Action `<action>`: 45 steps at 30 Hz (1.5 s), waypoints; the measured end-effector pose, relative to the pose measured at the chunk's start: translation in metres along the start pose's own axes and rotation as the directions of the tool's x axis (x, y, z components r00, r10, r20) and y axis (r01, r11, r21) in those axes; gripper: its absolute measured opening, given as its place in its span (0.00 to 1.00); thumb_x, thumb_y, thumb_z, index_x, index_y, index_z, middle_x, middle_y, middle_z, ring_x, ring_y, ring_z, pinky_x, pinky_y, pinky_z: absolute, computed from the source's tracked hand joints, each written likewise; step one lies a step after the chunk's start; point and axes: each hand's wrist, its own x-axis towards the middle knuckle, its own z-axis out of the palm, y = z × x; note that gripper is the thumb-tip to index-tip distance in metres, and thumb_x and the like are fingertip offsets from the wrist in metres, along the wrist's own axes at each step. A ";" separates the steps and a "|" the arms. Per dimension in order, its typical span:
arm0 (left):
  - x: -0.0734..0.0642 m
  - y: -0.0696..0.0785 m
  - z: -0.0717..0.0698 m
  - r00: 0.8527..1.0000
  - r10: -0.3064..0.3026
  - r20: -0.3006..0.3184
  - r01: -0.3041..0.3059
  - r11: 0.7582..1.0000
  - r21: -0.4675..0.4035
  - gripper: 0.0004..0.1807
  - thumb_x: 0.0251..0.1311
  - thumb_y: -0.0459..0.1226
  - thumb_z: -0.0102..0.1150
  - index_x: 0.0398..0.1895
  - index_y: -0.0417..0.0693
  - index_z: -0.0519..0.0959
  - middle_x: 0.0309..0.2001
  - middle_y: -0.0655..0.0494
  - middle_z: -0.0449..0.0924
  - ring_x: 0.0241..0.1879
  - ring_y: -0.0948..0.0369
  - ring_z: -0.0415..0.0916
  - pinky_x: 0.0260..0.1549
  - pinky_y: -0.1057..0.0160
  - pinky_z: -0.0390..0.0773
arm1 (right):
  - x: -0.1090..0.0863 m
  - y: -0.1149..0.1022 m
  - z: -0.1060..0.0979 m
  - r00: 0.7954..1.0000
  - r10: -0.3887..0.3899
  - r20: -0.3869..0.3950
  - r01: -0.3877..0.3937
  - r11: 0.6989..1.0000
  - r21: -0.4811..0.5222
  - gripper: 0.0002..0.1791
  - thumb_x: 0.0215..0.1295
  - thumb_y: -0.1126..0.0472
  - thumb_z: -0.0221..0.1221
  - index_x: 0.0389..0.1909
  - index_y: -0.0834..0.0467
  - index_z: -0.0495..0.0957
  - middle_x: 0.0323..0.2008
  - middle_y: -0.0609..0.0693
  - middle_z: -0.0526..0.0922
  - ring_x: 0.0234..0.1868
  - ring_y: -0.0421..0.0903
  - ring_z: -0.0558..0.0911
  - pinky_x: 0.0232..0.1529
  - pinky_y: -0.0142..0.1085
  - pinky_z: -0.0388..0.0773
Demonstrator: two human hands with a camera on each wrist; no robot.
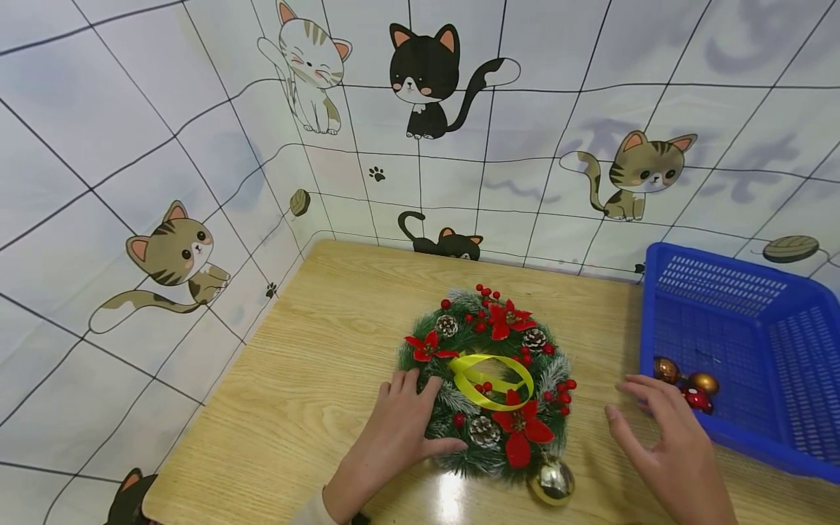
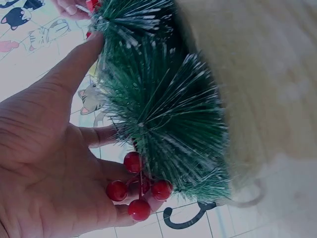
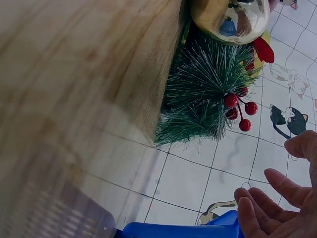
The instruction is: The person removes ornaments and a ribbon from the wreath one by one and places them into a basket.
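Note:
A green Christmas wreath (image 1: 453,397) lies on the wooden table, trimmed with red poinsettias, frosted pine cones and red berries. A loop of yellow ribbon (image 1: 494,402) sits over its centre. My left hand (image 1: 400,423) rests on the wreath's left side with fingers spread; in the left wrist view its thumb touches the green needles (image 2: 163,114) near a berry sprig (image 2: 139,209). A shiny gold ball ornament (image 1: 553,481) is at the wreath's lower right edge. My right hand (image 1: 676,445) hovers between wreath and basket, fingers loosely bent, holding nothing.
A blue plastic basket (image 1: 728,288) stands on the right. Inside its near left corner are a brown ball (image 1: 666,370), a gold ball (image 1: 704,383) and a red ornament with white spots (image 1: 697,400). Cat-patterned sheeting (image 1: 525,124) closes the back and left.

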 end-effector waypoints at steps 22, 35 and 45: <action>-0.005 0.000 0.005 0.995 0.063 -0.075 -0.058 0.996 0.069 0.50 0.51 0.74 0.75 0.61 0.45 0.75 0.50 0.48 0.74 0.49 0.48 0.72 0.45 0.51 0.70 | -0.004 -0.002 0.000 0.980 0.076 0.184 -0.066 0.996 -0.062 0.24 0.68 0.58 0.77 0.62 0.53 0.81 0.57 0.48 0.83 0.50 0.36 0.81 0.44 0.22 0.77; -0.005 0.009 0.008 0.996 0.035 -0.087 -0.025 0.993 0.116 0.51 0.51 0.80 0.67 0.55 0.45 0.75 0.46 0.48 0.74 0.44 0.49 0.71 0.40 0.52 0.70 | -0.005 -0.001 0.001 0.966 0.111 0.233 -0.099 0.993 -0.066 0.24 0.70 0.57 0.75 0.63 0.56 0.81 0.57 0.52 0.84 0.50 0.47 0.85 0.44 0.26 0.81; -0.008 0.005 0.006 0.998 0.024 -0.052 -0.023 0.999 0.037 0.53 0.50 0.80 0.68 0.57 0.44 0.76 0.46 0.47 0.72 0.43 0.49 0.69 0.43 0.51 0.71 | -0.008 0.000 0.005 0.940 0.102 0.327 -0.086 0.994 -0.063 0.22 0.70 0.56 0.75 0.61 0.54 0.82 0.57 0.49 0.84 0.49 0.51 0.87 0.43 0.47 0.87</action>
